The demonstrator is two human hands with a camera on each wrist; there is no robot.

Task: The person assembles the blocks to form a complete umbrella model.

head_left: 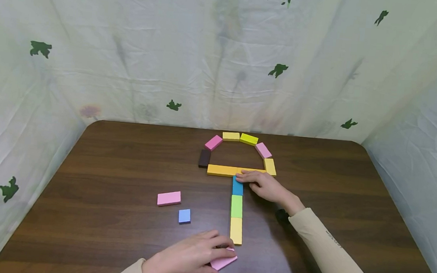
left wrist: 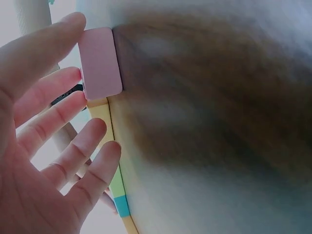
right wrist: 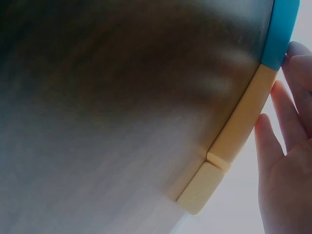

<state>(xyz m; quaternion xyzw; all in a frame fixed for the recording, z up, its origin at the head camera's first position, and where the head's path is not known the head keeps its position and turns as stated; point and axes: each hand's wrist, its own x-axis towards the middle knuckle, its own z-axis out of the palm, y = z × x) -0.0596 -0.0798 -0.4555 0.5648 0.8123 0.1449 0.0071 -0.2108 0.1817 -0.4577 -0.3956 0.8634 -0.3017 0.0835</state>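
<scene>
My left hand (head_left: 196,254) pinches a pink block (head_left: 224,262) between thumb and fingers at the near end of a straight column. In the left wrist view, the thumb lies at one end of this pink block (left wrist: 101,63) and two fingertips at its side. The column runs from a yellow block (head_left: 235,231) through a green one (head_left: 237,206) to a blue one (head_left: 238,188). My right hand (head_left: 268,187) rests with extended fingers where the blue block meets an orange bar (head_left: 222,170). Its fingertips touch the orange block (right wrist: 243,114) in the right wrist view.
Beyond the bar, an arch of blocks holds a black block (head_left: 204,158), pink blocks (head_left: 213,143) and yellow blocks (head_left: 231,136). A loose pink block (head_left: 169,198) and a small blue square block (head_left: 184,216) lie left of the column. A curtain (head_left: 151,61) hangs behind the brown table (head_left: 123,154).
</scene>
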